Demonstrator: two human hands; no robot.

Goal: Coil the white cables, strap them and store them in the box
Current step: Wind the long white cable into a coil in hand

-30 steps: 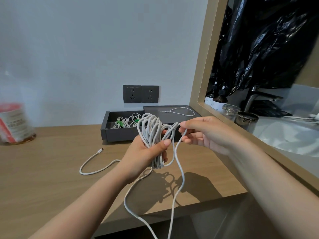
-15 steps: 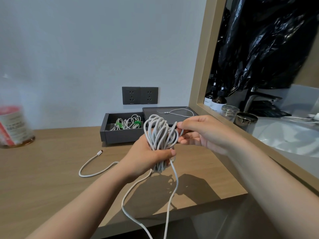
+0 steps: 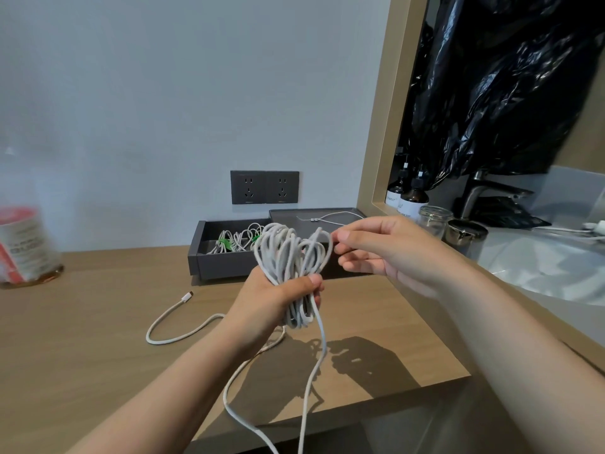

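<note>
L hand (image 3: 278,299) grips cable coil (image 3: 288,253) — R hand (image 3: 386,250) pinches loop.

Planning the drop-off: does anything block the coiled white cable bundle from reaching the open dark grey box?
Nothing visible does. The white cable bundle, gripped by the left hand, hangs in front of the dark grey box, whose top is open.

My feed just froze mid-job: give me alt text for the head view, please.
The left hand grips a bundle of coiled white cable above a wooden counter, while the right hand pinches a loop at its top. Loose lengths hang past the counter's front edge; behind stands a grey box holding green-strapped coils.
</note>
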